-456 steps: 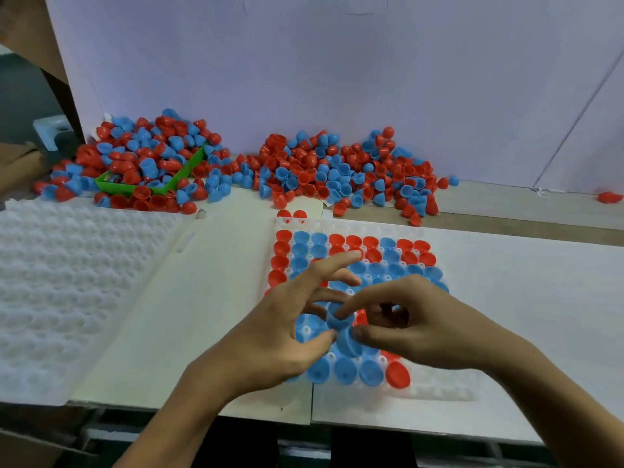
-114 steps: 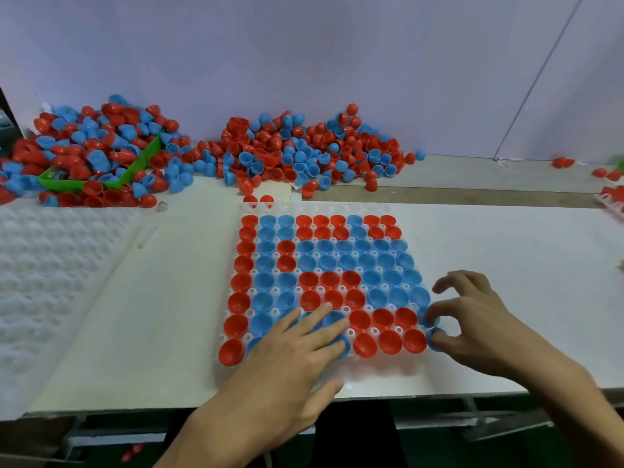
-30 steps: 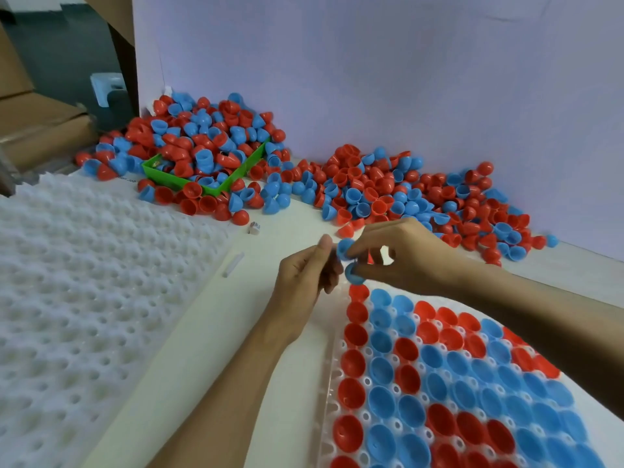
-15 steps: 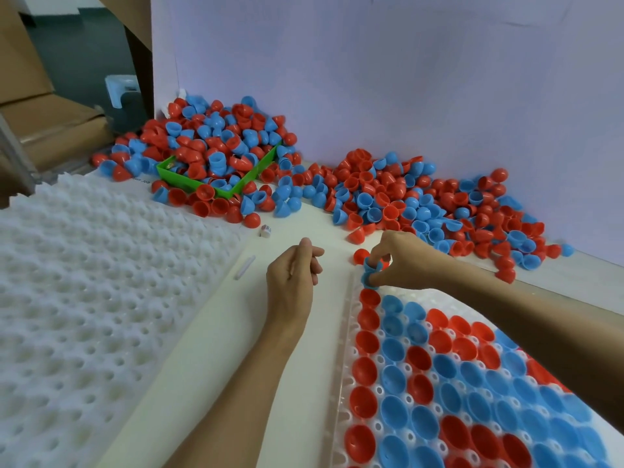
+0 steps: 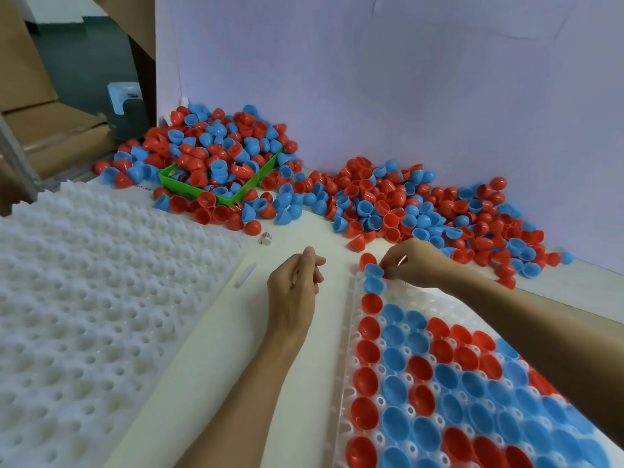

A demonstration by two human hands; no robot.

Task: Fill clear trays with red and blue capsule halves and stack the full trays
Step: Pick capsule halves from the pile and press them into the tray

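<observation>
- White table [image 5: 216, 359], loose capsule halves [image 5: 405, 201] heaped at back wall.
- Right hand [image 5: 410, 261] pinches blue half [image 5: 373, 271] at clear tray [image 5: 347, 346] far corner.
- Left hand [image 5: 295, 285] loosely curled, holding nothing, beside tray.

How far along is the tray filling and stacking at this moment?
Mostly filled: the clear tray holds red and blue halves across nearly all visible pockets. In hand: the right hand pinches a blue half at the tray's far left corner, while the left hand hovers beside it, loosely curled, seemingly empty. Left: stacking this tray, then filling the empty white trays from the piles.
</observation>
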